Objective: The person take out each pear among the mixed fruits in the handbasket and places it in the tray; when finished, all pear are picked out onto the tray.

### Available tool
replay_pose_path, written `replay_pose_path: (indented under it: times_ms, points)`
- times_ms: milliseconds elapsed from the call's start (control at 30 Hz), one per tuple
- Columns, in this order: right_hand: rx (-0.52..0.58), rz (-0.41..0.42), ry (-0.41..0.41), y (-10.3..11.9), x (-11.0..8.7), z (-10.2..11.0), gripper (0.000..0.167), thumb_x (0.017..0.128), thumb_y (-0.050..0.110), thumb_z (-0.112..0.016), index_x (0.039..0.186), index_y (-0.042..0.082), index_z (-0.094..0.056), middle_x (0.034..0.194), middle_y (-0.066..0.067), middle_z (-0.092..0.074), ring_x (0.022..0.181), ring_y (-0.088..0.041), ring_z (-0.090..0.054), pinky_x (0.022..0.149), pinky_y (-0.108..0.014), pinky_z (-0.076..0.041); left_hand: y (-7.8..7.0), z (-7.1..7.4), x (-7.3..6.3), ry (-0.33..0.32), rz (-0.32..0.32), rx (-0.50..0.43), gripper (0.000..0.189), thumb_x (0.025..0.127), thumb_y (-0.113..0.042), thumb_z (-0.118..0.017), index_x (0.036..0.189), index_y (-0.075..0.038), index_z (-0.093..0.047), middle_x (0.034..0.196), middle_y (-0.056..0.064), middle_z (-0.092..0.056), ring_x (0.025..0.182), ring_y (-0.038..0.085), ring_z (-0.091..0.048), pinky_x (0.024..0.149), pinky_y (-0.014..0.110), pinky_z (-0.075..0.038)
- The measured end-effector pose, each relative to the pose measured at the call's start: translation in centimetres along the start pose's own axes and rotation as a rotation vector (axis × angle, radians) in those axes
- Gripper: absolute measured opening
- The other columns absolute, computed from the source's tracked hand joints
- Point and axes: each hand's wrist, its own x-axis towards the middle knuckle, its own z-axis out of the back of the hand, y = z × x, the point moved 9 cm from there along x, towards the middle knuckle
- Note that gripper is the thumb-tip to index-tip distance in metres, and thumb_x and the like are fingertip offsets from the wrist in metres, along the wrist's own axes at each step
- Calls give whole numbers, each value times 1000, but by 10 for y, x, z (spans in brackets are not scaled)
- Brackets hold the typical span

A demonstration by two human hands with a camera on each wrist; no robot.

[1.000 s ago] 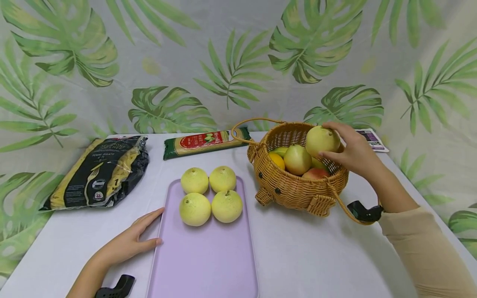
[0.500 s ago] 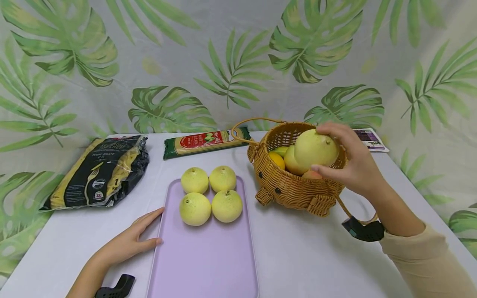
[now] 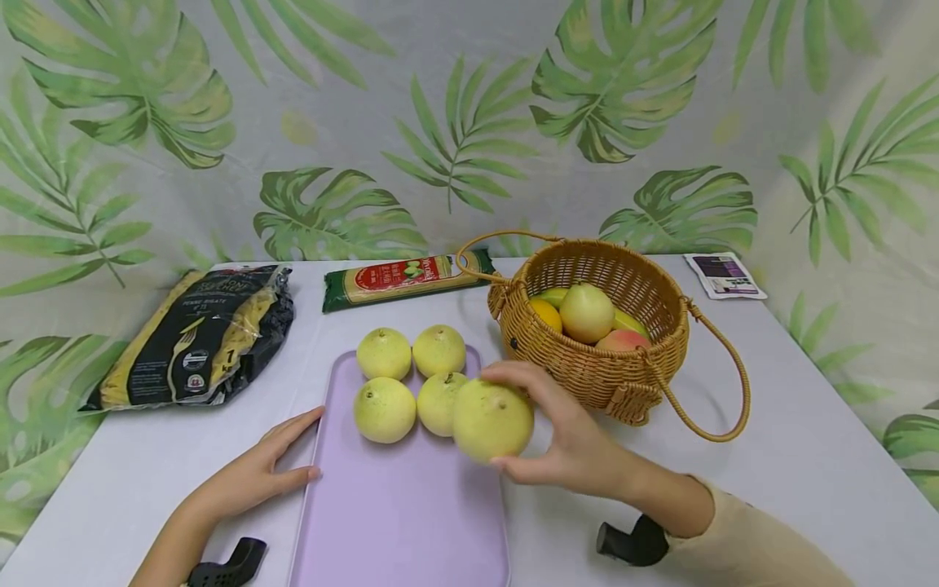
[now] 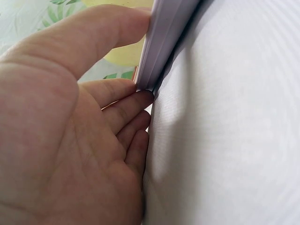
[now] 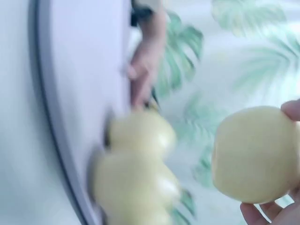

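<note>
My right hand [image 3: 568, 436] grips a round yellow-green fruit [image 3: 493, 420], like a small melon, between thumb and fingers. It is held over the right edge of the lilac tray [image 3: 411, 522], partly hiding one of several similar fruits [image 3: 385, 410] grouped at the tray's far end. In the right wrist view, the held fruit [image 5: 255, 154] is apart from the blurred fruits [image 5: 133, 187] on the tray. My left hand [image 3: 249, 473] rests at the tray's left edge, fingers extended. In the left wrist view, its thumb [image 4: 105, 28] touches the tray rim [image 4: 161, 42].
A wicker basket [image 3: 587, 375] at the right holds a pale round fruit [image 3: 586, 312], an orange one [image 3: 545, 315], a reddish one [image 3: 622, 340] and something yellow-green. A pasta bag [image 3: 194, 342] lies left; a spaghetti packet [image 3: 407, 279] and a small white-purple packet [image 3: 724, 275] lie behind.
My right hand has lifted the yellow-green fruit out of the basket and carried it left and nearer, to the tray's right edge. The left hand has stayed in place.
</note>
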Motion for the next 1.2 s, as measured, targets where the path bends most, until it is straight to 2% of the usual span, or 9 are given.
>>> replay_pose_path:
  times_ms: [167,300,533,800,933,1033,1200]
  points:
    - [111,-52,99,-12,-3,-52,72,67,5,-78,128,6,-39,129,-9,-42,120,-21,-38,101,-33,-30,0,0,0,3,-2,-3,73,82,-30,-65,142,-14,-27,142,18,-25,129,42,-16,95,65,-16]
    - [131,-69,152,-20,-6,-81,69,69,7,-77,127,8,-40,128,-5,-44,120,-18,-39,101,-32,-30,0,0,1,8,2,-5,73,82,-31,-65,142,-15,-26,142,18,-24,129,42,-16,95,65,-15]
    - [44,-134,224,-35,-9,-114,63,74,16,-74,128,12,-41,126,6,-45,118,-10,-39,100,-29,-31,0,0,1,9,3,-11,73,82,-30,-65,142,-14,-26,142,18,-24,129,42,-15,95,65,-15]
    - [-19,-146,267,-42,-4,-128,65,74,23,-75,128,13,-41,127,4,-44,120,-8,-36,100,-27,-30,-1,1,0,5,0,-2,73,82,-30,-65,142,-13,-26,142,19,-25,128,43,-16,94,65,-15]
    - [-110,-146,340,-42,-2,-127,65,75,28,-74,128,18,-40,129,7,-41,123,-7,-33,101,-29,-29,-2,1,-1,3,-3,0,73,82,-30,-64,142,-12,-26,141,19,-25,128,43,-16,94,65,-15]
    - [-124,-157,387,-44,-3,-126,64,74,25,-74,129,20,-40,130,9,-40,123,-7,-32,101,-30,-28,-2,0,0,1,-9,-3,73,82,-29,-65,142,-12,-26,141,20,-25,128,44,-16,94,65,-15]
    - [-115,-122,365,-43,0,-127,64,75,25,-74,129,18,-40,131,7,-41,123,-8,-32,102,-29,-27,-1,0,0,-2,-1,7,73,82,-30,-64,142,-12,-26,141,20,-25,128,44,-16,94,66,-15]
